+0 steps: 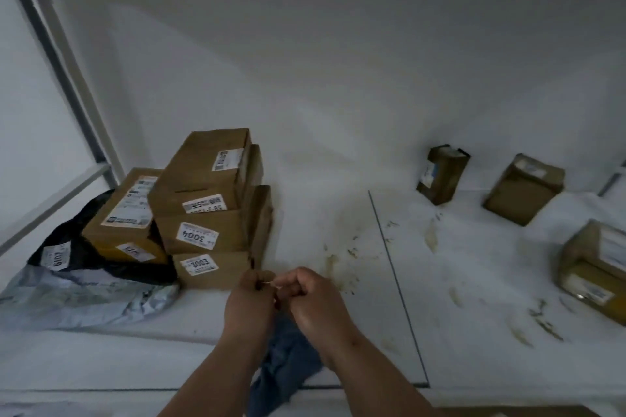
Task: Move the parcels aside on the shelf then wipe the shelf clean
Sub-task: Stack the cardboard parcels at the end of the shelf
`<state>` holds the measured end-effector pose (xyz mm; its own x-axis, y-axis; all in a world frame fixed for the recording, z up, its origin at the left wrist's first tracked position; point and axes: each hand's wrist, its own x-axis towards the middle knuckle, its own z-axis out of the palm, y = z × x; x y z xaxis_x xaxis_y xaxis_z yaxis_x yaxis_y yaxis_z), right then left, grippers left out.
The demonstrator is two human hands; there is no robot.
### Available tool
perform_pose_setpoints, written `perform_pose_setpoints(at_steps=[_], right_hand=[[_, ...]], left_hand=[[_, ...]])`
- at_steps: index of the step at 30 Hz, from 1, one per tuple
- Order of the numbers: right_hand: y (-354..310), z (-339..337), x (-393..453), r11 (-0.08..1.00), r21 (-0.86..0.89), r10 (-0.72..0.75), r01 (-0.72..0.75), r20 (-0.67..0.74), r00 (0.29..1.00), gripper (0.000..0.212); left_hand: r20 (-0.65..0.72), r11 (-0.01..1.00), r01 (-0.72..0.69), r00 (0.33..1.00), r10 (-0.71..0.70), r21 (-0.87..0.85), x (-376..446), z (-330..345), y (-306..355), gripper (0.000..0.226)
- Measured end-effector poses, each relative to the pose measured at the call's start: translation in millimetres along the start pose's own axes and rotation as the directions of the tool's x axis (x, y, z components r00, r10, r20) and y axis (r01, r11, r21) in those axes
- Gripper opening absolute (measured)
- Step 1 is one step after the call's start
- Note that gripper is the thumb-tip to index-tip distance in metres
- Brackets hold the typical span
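Both hands meet above blue cloth (284,359); left hand (249,301), right hand (313,301) fingers curled, pinching something tiny.

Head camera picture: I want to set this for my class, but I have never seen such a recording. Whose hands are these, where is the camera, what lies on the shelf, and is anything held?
There is no machine here. A person wears one camera on the head, looking forward and down at their own two bare hands. The left hand and right hand meet at the front of a white shelf, and together pinch something small and pale; it is too small to identify. A blue cloth hangs below the hands. On the left stands a stack of cardboard parcels, labelled 3003 and 3004, beside a black bag and a grey bag. More small boxes stand on the right. Between them the shelf shows brownish stains, not yet wiped.
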<state>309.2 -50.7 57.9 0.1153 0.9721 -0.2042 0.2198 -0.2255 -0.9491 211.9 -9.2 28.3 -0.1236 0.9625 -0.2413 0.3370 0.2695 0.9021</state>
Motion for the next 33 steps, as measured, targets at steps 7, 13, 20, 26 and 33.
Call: perform_pose_setpoints(at_steps=[7,13,20,26,33], right_hand=[[47.9,-147.4,-36.3,0.993,0.105,0.077,-0.057,-0.196,0.978,0.008],[74.4,-220.2,-54.6,0.984,0.149,0.134,-0.095,-0.280,0.951,0.014],[103.5,-272.1,-50.9,0.965,0.207,0.233,-0.161,-0.394,0.889,0.028],[117.1,-308.7,-37.4,0.957,0.256,0.261,-0.135,-0.557,0.789,0.011],[134.4,-353.8,-35.1,0.941,0.338,0.291,-0.016,-0.783,0.550,0.019]], left_hand=[[0.131,0.994,-0.059,0.989,0.072,-0.095,-57.1,130.5,54.1,0.012],[0.238,0.996,-0.041,0.969,0.058,-0.079,-88.8,201.5,70.4,0.017],[0.389,0.999,-0.046,0.920,0.038,0.012,-90.8,268.6,83.4,0.012],[0.499,0.996,-0.081,0.865,0.055,0.031,-80.4,310.3,103.8,0.024],[0.622,0.994,-0.088,0.783,0.029,0.064,-76.7,353.7,106.6,0.035]])
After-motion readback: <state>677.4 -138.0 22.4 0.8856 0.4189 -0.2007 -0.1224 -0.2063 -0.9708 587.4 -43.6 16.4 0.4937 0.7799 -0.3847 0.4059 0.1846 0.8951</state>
